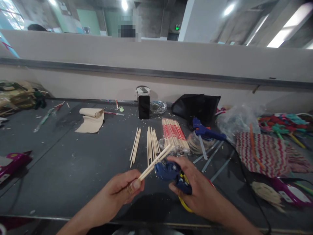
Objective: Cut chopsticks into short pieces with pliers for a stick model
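My left hand is closed around a few pale wooden sticks, pinched under the thumb near their lower ends. They slant up to the right. In my right hand is a dark blue and yellow hand tool; its exact kind is partly hidden by my fingers. The tool's blue head is beside the sticks, and I cannot tell whether it touches them. Just beyond my hands lie a small group of loose sticks and a second group. Further right are sticks in red-printed wrappers.
A blue glue gun with a cord lies at right, near clear glue sticks. Behind stand a phone and a black pouch. A paper roll lies left; a zigzag-patterned cloth lies right.
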The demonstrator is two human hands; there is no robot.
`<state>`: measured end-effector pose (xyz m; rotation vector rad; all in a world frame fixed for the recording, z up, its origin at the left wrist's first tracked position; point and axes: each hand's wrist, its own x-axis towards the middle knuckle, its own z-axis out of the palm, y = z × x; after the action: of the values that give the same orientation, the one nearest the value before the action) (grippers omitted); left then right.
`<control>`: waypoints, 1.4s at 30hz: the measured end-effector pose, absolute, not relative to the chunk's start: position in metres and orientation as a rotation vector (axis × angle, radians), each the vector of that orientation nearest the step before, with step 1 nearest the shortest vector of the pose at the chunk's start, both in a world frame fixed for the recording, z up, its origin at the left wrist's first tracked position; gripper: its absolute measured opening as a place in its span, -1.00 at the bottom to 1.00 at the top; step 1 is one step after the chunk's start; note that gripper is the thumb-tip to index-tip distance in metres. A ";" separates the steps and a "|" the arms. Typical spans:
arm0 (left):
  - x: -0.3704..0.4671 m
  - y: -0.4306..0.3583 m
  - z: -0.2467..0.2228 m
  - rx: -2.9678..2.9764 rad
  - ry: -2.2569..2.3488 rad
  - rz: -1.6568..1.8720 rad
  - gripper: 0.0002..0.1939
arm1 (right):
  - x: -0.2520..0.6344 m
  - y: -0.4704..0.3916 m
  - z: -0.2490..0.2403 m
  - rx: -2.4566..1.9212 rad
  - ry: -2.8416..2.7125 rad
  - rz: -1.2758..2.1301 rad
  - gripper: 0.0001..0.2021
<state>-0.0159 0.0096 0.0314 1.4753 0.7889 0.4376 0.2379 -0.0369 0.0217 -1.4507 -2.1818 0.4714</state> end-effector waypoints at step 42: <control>0.007 -0.002 0.000 1.193 0.941 0.280 -0.52 | 0.225 -0.047 0.011 -1.778 -2.025 1.038 -0.79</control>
<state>0.0074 -0.0017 -0.0001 1.1934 0.9410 0.2798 0.2251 -0.0468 0.0106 -1.7777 -2.0253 1.0383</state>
